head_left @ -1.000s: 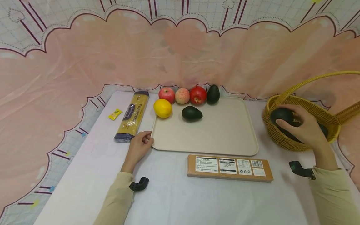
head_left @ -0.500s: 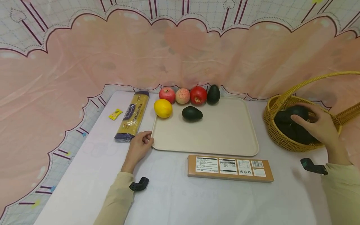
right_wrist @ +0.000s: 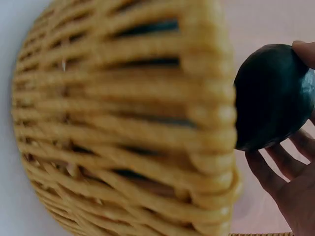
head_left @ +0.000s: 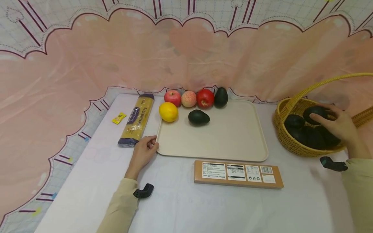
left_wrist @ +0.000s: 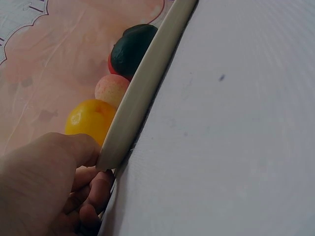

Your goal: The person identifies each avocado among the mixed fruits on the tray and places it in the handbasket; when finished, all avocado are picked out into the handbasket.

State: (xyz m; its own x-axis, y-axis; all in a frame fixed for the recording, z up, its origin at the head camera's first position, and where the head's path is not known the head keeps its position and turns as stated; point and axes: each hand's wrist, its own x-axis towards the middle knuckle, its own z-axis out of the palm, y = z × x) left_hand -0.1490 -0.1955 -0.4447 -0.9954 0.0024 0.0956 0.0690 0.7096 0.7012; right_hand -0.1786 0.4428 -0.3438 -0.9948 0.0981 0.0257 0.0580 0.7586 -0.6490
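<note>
My right hand [head_left: 338,124] grips a dark green avocado [head_left: 315,115] over the yellow wicker basket [head_left: 281,137], where several more avocados [head_left: 294,122] lie. From the right wrist view, thumb and fingers curve around the avocado [right_wrist: 273,98] just beyond the basket's rim [right_wrist: 209,113]. At the left, my left hand [head_left: 144,153] pinches the near left corner of the beige tray [head_left: 215,142]; the left wrist view has the thumb at the tray's edge [left_wrist: 133,103] with the other fingers curled below. One avocado [head_left: 199,117] and a lemon [head_left: 168,112] rest on the tray.
Along the tray's back edge sit an apple [head_left: 172,97], a peach [head_left: 188,99], a pomegranate [head_left: 205,98] and an avocado [head_left: 220,97]. Left of it lie a spaghetti pack [head_left: 137,119] and a small yellow packet [head_left: 119,118]. A flat brown box [head_left: 238,174] lies in front.
Holding the avocado, my right hand has shifted right across the basket, uncovering the avocados at its left side. My left hand and the tray have stayed put.
</note>
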